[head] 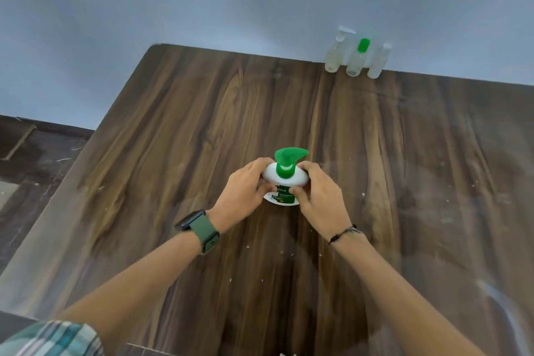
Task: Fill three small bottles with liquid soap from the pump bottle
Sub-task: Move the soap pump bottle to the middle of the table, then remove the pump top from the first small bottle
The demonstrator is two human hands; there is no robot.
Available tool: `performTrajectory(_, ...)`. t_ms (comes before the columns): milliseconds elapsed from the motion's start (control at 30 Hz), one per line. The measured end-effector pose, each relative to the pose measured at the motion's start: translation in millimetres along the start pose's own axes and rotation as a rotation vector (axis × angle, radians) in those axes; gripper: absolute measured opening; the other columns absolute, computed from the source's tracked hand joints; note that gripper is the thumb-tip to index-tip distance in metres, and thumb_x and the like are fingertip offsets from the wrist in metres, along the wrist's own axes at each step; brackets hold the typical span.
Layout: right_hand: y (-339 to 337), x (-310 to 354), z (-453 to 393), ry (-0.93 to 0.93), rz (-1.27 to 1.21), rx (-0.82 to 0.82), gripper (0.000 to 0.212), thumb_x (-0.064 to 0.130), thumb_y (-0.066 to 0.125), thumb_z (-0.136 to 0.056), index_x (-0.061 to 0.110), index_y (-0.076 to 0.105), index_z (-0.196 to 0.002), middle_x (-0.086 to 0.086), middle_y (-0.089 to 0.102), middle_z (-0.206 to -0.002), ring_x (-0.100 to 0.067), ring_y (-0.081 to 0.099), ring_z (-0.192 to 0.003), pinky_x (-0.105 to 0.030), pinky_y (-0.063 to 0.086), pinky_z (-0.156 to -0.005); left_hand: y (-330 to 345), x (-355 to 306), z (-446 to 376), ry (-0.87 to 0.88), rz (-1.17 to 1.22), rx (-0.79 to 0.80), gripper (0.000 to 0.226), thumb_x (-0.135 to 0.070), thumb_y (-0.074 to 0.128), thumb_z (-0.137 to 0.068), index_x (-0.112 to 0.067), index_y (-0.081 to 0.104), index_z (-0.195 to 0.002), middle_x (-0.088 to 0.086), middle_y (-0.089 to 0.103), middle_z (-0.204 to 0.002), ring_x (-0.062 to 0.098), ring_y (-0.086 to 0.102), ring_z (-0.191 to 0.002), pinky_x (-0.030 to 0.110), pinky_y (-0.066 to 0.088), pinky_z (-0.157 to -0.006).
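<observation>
A white pump bottle (284, 179) with a green pump head and green label stands upright in the middle of the wooden table (202, 124). My left hand (245, 191) grips its left side and my right hand (320, 199) grips its right side, thumbs curled onto the front. The spout points to the right. Three small clear bottles stand in a row at the far edge against the wall: one with a white pump top (335, 52), one with a green cap (358, 59) and one with a clear cap (378, 62). Each shows pale liquid low inside.
The table's left edge drops to a dark floor (34, 159). A grey wall (260, 3) backs the table. Small white crumbs lie scattered on the wood near my wrists.
</observation>
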State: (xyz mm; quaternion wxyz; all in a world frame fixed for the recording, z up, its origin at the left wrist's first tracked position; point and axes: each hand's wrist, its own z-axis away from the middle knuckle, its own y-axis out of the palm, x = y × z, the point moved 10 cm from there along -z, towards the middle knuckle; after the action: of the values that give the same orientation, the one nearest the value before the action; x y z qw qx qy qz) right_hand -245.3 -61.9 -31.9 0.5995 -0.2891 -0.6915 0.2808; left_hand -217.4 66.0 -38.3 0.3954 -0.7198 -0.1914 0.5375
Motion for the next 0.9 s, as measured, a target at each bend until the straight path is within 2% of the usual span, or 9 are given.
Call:
performTrajectory(100, 6.7, -1.0, 0.4, -0.011, -0.015, 0.079, 0.05, 0.015, 0.064, -0.08, 0.008, 0.044, -0.126, -0.009, 0.054, -0.125, -0.023, 0.052, -0.114, -0.018, 0.032, -0.092, 4.8, 0.2, -0.2, 0.032, -0.004, 0.05, 0.046, -0.008, 0.068, -0.077, -0.007, 0.05, -0.12, 0.009, 0.061, -0.117, 0.024, 0.058, -0.107, 0.01, 0.031, -0.086)
performTrajectory(167, 13.5, -8.9, 3.7, 0.004, -0.048, 0.221, 0.07, 0.016, 0.066, -0.077, 0.013, 0.029, -0.136, -0.004, 0.04, -0.135, -0.017, 0.044, -0.121, -0.014, 0.028, -0.096, 9.4, 3.4, 0.3, 0.058, -0.028, 0.151, 0.061, -0.011, 0.068, -0.078, -0.004, 0.04, -0.132, 0.012, 0.053, -0.131, 0.024, 0.051, -0.121, 0.019, 0.033, -0.1)
performTrajectory(267, -2.2, -37.3, -0.4, 0.119, -0.068, 0.352, 0.084, 0.015, 0.066, -0.076, 0.029, 0.014, -0.14, 0.006, 0.027, -0.136, -0.006, 0.05, -0.104, -0.008, 0.04, -0.085, 2.9, 18.9, -7.1, 0.067, -0.062, 0.324, 0.078, -0.012, 0.068, -0.08, -0.004, 0.023, -0.142, 0.011, 0.044, -0.139, 0.019, 0.045, -0.128, 0.012, 0.025, -0.103)
performTrajectory(333, -34.2, -52.9, -25.9, 0.154, -0.057, 0.284, 0.074, 0.014, 0.064, -0.079, 0.028, 0.023, -0.139, 0.005, 0.034, -0.13, -0.002, 0.052, -0.084, -0.006, 0.043, -0.072, -14.4, 29.7, -30.6, 0.021, -0.04, 0.342, 0.07, -0.005, 0.065, -0.081, -0.005, 0.028, -0.141, 0.013, 0.048, -0.136, 0.017, 0.05, -0.124, 0.01, 0.03, -0.101)
performTrajectory(367, -52.4, -58.1, -45.5, 0.153, -0.025, 0.222, 0.066, 0.013, 0.062, -0.081, 0.024, 0.029, -0.137, 0.003, 0.038, -0.128, -0.004, 0.052, -0.082, -0.008, 0.044, -0.072, -24.6, 31.9, -50.0, -0.007, -0.017, 0.312, 0.065, -0.001, 0.063, -0.082, -0.004, 0.032, -0.138, 0.015, 0.051, -0.134, 0.016, 0.052, -0.121, 0.013, 0.033, -0.1)
performTrajectory(533, -110.4, -70.5, -173.8, 0.16, 0.052, -0.018, 0.043, 0.011, 0.058, -0.084, 0.009, 0.048, -0.127, -0.01, 0.054, -0.122, -0.018, 0.055, -0.099, -0.028, 0.043, -0.091, -38.1, -2.5, -184.1, -0.007, 0.079, 0.137, 0.05, -0.003, 0.059, -0.085, -0.006, 0.044, -0.133, 0.011, 0.058, -0.128, 0.01, 0.053, -0.112, 0.019, 0.037, -0.097)
performTrajectory(667, -132.7, -86.6, -270.9, 0.187, 0.129, -0.117, 0.046, 0.007, 0.056, -0.084, 0.002, 0.045, -0.129, -0.018, 0.052, -0.128, -0.031, 0.05, -0.117, -0.035, 0.036, -0.102, -18.1, -32.0, -295.4, 0.001, 0.126, 0.04, 0.048, -0.004, 0.057, -0.086, -0.007, 0.044, -0.132, 0.014, 0.055, -0.129, 0.022, 0.054, -0.114, 0.021, 0.038, -0.096)
performTrajectory(767, -136.9, -102.4, -317.1, 0.199, 0.16, -0.143, 0.049, 0.008, 0.056, -0.085, 0.006, 0.043, -0.133, -0.018, 0.05, -0.13, -0.032, 0.049, -0.117, -0.037, 0.037, -0.101, -3.3, -43.2, -352.3, 0.035, 0.109, -0.012, 0.051, -0.001, 0.056, -0.085, -0.007, 0.043, -0.134, 0.017, 0.05, -0.131, 0.028, 0.05, -0.116, 0.031, 0.039, -0.102)
performTrajectory(900, -118.2, -121.1, -346.4, 0.155, 0.296, -0.072, 0.039, 0.011, 0.053, -0.088, 0.008, 0.052, -0.126, -0.019, 0.057, -0.122, -0.033, 0.052, -0.112, -0.033, 0.038, -0.092, 24.1, -37.9, -387.2, 0.077, 0.069, 0.02, 0.045, -0.001, 0.054, -0.085, -0.007, 0.05, -0.129, 0.018, 0.058, -0.122, 0.029, 0.056, -0.107, 0.032, 0.043, -0.094)
